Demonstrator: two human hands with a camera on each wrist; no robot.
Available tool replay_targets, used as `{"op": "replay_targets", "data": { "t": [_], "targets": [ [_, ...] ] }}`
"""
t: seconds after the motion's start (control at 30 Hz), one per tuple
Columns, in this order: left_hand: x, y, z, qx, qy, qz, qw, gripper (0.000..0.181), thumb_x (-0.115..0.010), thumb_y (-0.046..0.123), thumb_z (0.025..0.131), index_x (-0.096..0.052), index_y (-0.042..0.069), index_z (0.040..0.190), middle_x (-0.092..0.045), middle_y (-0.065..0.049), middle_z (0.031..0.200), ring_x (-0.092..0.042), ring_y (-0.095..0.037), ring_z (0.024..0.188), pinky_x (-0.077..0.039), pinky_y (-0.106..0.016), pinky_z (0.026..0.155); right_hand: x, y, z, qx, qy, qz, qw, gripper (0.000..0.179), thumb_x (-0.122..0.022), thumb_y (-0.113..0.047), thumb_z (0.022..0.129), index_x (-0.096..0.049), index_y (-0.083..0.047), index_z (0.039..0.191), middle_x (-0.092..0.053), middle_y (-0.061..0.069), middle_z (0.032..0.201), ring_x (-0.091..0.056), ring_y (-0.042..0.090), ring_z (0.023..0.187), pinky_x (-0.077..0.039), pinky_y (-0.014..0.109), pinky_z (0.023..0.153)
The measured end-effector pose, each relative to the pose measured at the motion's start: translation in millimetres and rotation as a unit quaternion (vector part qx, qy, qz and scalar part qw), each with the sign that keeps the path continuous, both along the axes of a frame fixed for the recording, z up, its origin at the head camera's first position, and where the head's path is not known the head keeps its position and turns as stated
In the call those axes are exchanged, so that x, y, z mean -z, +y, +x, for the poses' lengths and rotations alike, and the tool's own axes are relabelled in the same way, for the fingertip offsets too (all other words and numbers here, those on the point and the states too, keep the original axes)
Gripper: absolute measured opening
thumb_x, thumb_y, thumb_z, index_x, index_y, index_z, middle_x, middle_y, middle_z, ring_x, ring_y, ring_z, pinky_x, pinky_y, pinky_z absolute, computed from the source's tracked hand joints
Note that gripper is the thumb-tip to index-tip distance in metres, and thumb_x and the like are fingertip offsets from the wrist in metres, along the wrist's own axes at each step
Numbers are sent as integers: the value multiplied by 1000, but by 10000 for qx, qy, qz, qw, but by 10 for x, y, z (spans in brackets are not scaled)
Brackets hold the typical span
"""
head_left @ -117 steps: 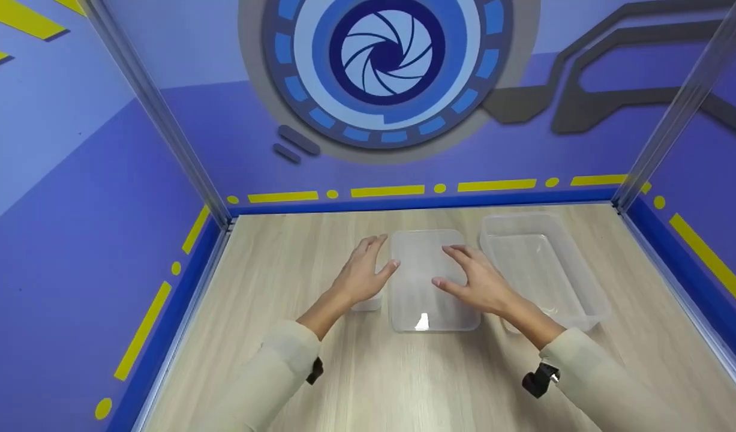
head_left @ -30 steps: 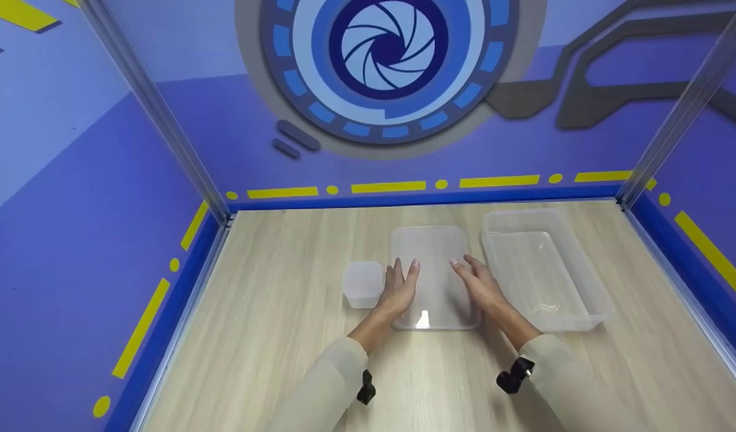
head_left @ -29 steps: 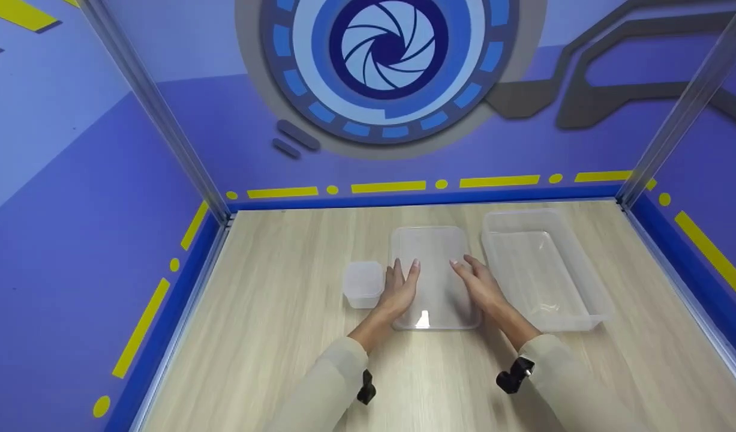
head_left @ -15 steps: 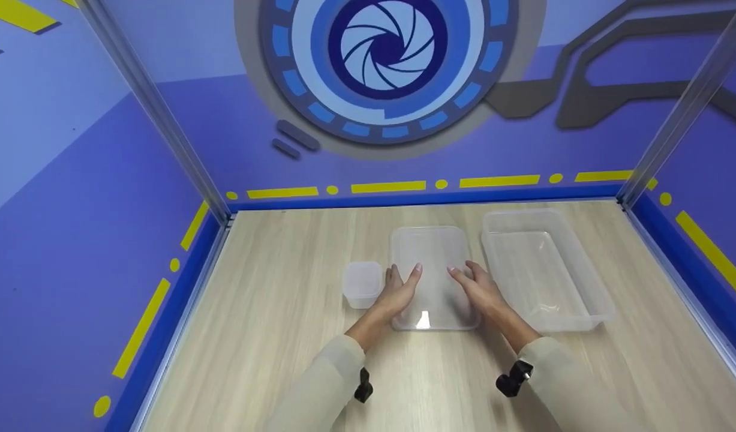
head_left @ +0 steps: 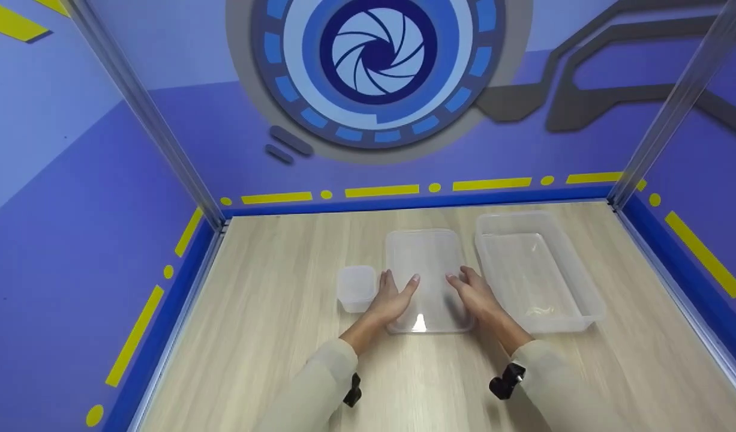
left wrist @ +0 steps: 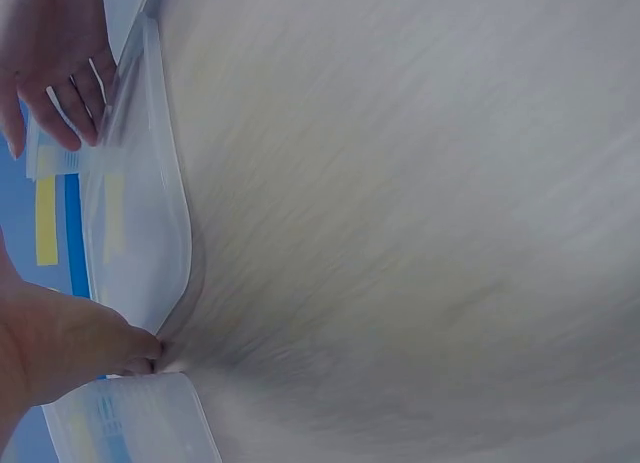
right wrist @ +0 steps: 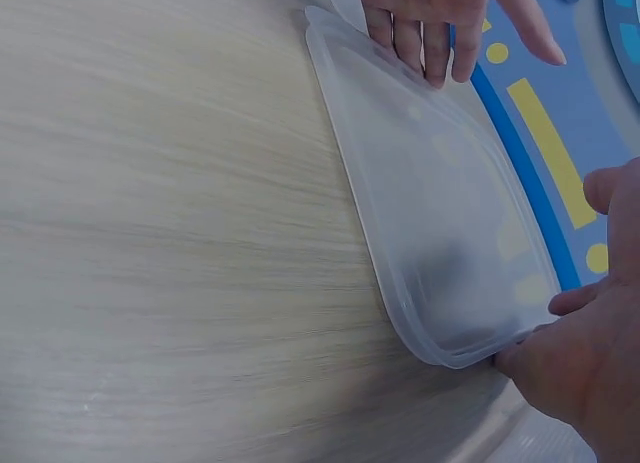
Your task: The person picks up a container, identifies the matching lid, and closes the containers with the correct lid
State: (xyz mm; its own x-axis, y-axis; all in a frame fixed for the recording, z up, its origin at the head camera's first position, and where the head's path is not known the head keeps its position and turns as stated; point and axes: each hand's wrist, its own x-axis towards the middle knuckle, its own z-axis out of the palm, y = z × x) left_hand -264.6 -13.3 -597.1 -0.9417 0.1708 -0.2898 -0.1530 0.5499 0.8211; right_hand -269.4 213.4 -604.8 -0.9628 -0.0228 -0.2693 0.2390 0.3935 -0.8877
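Note:
A flat, translucent rectangular plastic lid (head_left: 427, 258) (right wrist: 430, 183) lies on the wooden table. On its left side is my left hand (head_left: 391, 300) (left wrist: 70, 348), fingers straight along the edge and thumb raised above the surface. Opposite it, my right hand (head_left: 478, 297) (right wrist: 580, 353) has its fingertips at the lid's right edge, its thumb pointing inward over the top. A small translucent square box (head_left: 356, 285) stands just left of my left fingers. Neither thumb plainly presses on the lid. The fingertips at the lid's edges are partly hidden in the head view.
To the right of the lid stands a large, open translucent container (head_left: 567, 270), close to my right hand. A blue-purple patterned wall (head_left: 368, 174) closes off the back of the table (head_left: 272, 300), and side walls rise at left and right.
From raised and further apart, my hands have come down to the lid's two sides, uncovering the small box. Over the last second they slide slightly back towards me along the edges.

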Motion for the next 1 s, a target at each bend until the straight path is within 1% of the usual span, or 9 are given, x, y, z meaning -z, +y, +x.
{"op": "replay_targets", "data": {
  "t": [0.1, 0.17, 0.27, 0.4, 0.5, 0.63, 0.7, 0.87, 1.0],
  "targets": [
    [-1, -28, -7, -61, -24, 67, 10000, 105, -38, 72, 104, -3, -4, 167, -2, -26, 175, -11, -47, 160, -14, -56, 129, -4, -7, -9, -34, -59, -26, 10000, 79, -47, -43, 110, -17, 4, 166, -20, 31, 170, -17, 46, 159, -15, 59, 128],
    [12, -33, -11, -146, -27, 26, 9999, 105, -39, 72, 104, -4, -4, 167, -4, -25, 175, -11, -44, 160, -13, -52, 130, -6, -10, -11, -25, -9, -9, 10000, 78, -48, -39, 111, -16, 6, 165, -20, 31, 170, -17, 46, 159, -15, 57, 128],
    [44, -28, -14, -233, 106, 18, 9997, 104, -41, 71, 104, -6, -4, 167, -7, -25, 175, -12, -42, 161, -13, -50, 130, 2, -7, -12, 20, 36, -16, 10000, 77, -48, -37, 111, -16, 7, 165, -20, 30, 170, -16, 46, 159, -13, 56, 129],
    [92, -15, -2, -179, 277, -128, 9994, 103, -42, 68, 105, -8, -7, 166, -7, -26, 174, -13, -42, 160, -15, -50, 130, 25, -8, -2, 24, -3, -47, 10000, 78, -48, -38, 111, -15, 7, 166, -18, 29, 171, -14, 45, 160, -13, 56, 129],
    [112, -17, 12, -135, 266, -254, 9992, 102, -42, 68, 105, -9, -7, 166, -6, -26, 174, -12, -42, 161, -15, -50, 130, 43, -12, 2, -24, -40, -72, 10000, 79, -48, -39, 111, -14, 7, 166, -18, 29, 172, -15, 45, 159, -13, 56, 129],
    [120, -24, 12, -109, 303, -317, 9990, 102, -42, 69, 105, -10, -7, 166, -5, -25, 175, -11, -42, 161, -16, -50, 130, 51, -11, -11, -19, 41, -30, 10000, 80, -48, -39, 111, -14, 7, 165, -19, 30, 171, -18, 45, 159, -15, 55, 129],
    [115, -23, 6, -122, 340, -287, 9989, 102, -43, 69, 105, -11, -7, 166, -5, -25, 175, -12, -43, 160, -17, -51, 129, 50, -10, -19, 12, 92, 20, 10000, 80, -49, -39, 111, -14, 7, 165, -19, 30, 171, -18, 44, 159, -15, 54, 129],
    [106, -29, 7, -128, 303, -251, 9991, 101, -42, 68, 105, -12, -6, 166, -4, -25, 175, -12, -45, 160, -17, -54, 129, 53, -30, -21, 17, 146, 137, 9998, 80, -50, -36, 111, -13, 9, 165, -19, 31, 170, -18, 44, 159, -15, 53, 129],
    [125, -30, 31, -51, 270, -245, 9993, 102, -41, 69, 105, -11, -6, 167, -2, -25, 175, -12, -45, 160, -16, -55, 129, 70, -35, 10, -11, 128, 165, 9998, 80, -50, -35, 110, -12, 10, 165, -18, 32, 170, -18, 45, 159, -16, 53, 129]
  ]
}}
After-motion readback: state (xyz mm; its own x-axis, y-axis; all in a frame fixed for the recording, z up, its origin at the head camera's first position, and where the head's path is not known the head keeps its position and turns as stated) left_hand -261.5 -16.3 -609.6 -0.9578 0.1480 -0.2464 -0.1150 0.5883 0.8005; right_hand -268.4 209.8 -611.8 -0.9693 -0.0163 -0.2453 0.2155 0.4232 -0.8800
